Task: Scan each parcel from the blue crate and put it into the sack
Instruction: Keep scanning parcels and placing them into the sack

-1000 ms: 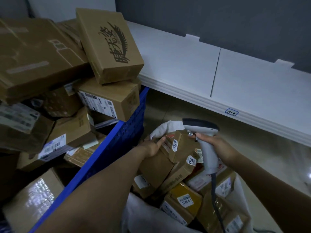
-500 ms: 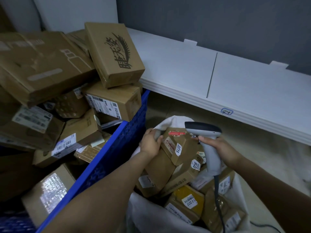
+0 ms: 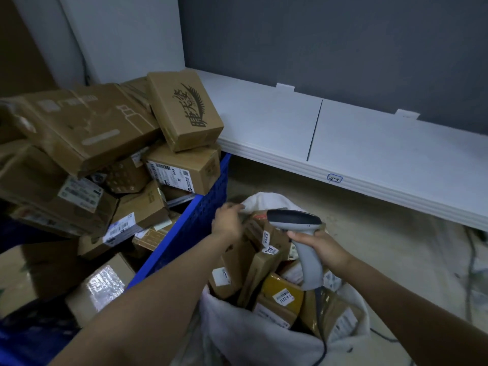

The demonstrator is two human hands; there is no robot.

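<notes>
One sack (image 3: 250, 336), packed full: left hand (image 3: 228, 221) at rim, right hand (image 3: 322, 249) grips scanner (image 3: 295, 220).

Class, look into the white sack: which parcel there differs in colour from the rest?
The yellow cardboard parcel with a white label, below the grey handheld scanner; the others are brown.

A long white shelf (image 3: 369, 143) runs along a dark grey wall (image 3: 330, 43). A small handwritten label (image 3: 334, 178) sits on the shelf's front edge. Below is a pale floor (image 3: 383, 247), with thin cables (image 3: 472, 273) at the right edge.
</notes>
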